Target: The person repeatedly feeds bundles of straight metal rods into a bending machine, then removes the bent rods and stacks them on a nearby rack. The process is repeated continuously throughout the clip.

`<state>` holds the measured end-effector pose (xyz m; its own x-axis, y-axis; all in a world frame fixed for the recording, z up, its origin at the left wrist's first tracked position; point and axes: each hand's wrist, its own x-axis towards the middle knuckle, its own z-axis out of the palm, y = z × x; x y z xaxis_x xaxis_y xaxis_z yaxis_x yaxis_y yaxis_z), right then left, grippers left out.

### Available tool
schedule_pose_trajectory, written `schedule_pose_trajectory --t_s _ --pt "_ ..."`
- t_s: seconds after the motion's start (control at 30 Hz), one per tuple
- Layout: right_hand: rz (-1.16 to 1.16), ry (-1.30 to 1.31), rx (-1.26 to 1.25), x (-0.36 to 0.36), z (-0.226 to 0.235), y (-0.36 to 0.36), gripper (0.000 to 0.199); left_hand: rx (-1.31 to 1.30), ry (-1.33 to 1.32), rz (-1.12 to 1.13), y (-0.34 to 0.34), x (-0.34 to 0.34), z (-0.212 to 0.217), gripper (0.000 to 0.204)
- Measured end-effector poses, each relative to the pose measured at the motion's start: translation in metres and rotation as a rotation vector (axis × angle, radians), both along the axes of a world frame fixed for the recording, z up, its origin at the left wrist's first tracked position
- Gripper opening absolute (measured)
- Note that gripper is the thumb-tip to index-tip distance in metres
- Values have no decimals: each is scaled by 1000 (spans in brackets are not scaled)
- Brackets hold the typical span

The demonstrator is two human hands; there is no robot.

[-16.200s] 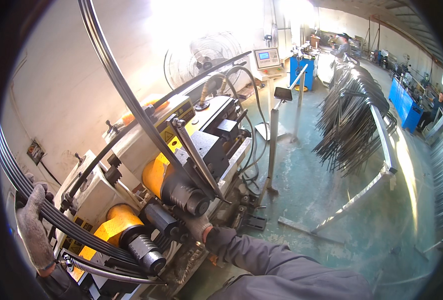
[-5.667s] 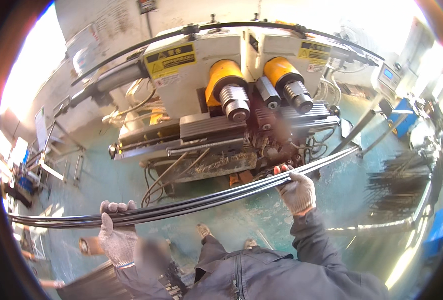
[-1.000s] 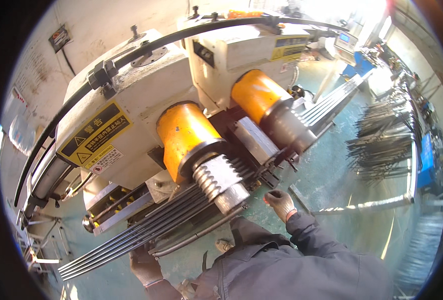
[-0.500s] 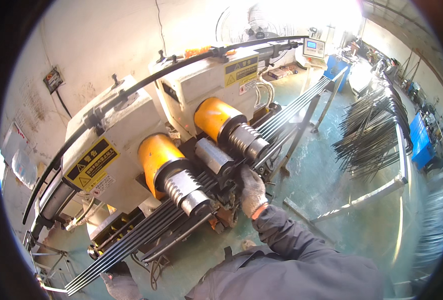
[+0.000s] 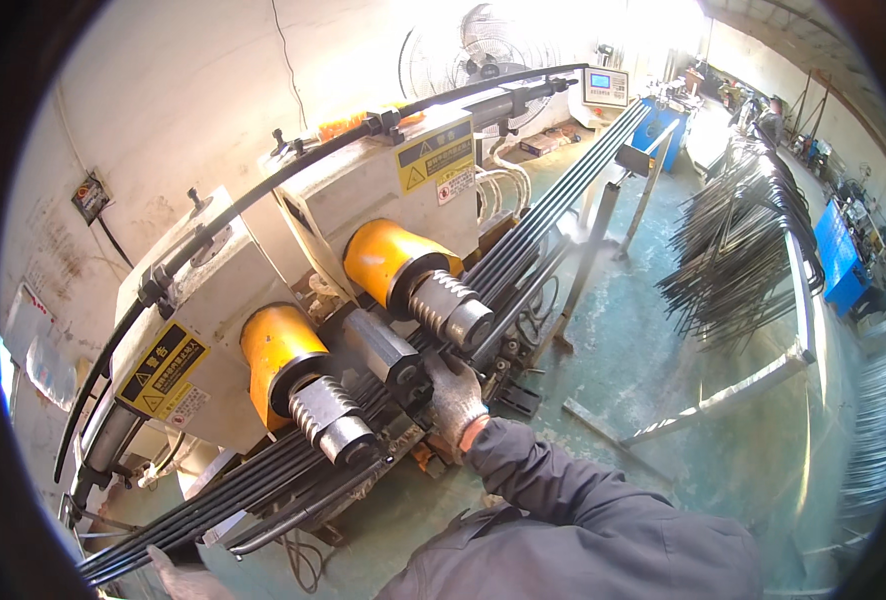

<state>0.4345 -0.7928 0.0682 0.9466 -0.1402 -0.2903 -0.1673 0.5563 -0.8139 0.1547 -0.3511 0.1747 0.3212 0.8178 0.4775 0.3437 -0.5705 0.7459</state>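
Several long dark metal rods (image 5: 248, 492) run side by side from the lower left, beneath two grooved steel rollers, toward the far right. My right hand (image 5: 455, 398), in a grey knitted glove, is curled in beside the end of a dark hexagonal block (image 5: 381, 352). Its fingertips are hidden, and what they grip cannot be made out. At the lower left edge my left hand (image 5: 185, 578), blurred and partly cut off, lies next to the rods. One finger points up at them; the other fingers do not show clearly. The grooved rollers (image 5: 333, 420) project from yellow cylinders (image 5: 283, 355).
A pale machine housing (image 5: 208, 335) bears warning labels and a curved black hose (image 5: 263, 185). Further off stand a control panel (image 5: 604, 86) and a fan (image 5: 478, 60). A rack with a heap of dark rods (image 5: 738, 250) is on the right, its metal frame (image 5: 713, 400) low by the floor.
The view has shifted, with the machine now lower and further left. The rods' far part sits higher in view. My left hand has moved down and left, now blurred; my right hand stays beside the hexagonal block.
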Motion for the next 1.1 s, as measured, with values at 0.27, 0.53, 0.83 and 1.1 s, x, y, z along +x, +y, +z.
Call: schedule_pose_trajectory --t_s 0.27,0.53,0.83,1.1 --pt "-10 -201 -46 24 16 -5 35 -396 -570 -370 8 69 99 50" --pt "62 -426 -168 45 -1 -12 29 -207 -424 -516 -79 135 165 45" --pt "50 -616 -635 58 -26 -20 33 133 -146 -803 -152 189 221 38" --pt "162 -365 -394 51 -11 -21 34 109 -63 -865 -190 214 234 34"
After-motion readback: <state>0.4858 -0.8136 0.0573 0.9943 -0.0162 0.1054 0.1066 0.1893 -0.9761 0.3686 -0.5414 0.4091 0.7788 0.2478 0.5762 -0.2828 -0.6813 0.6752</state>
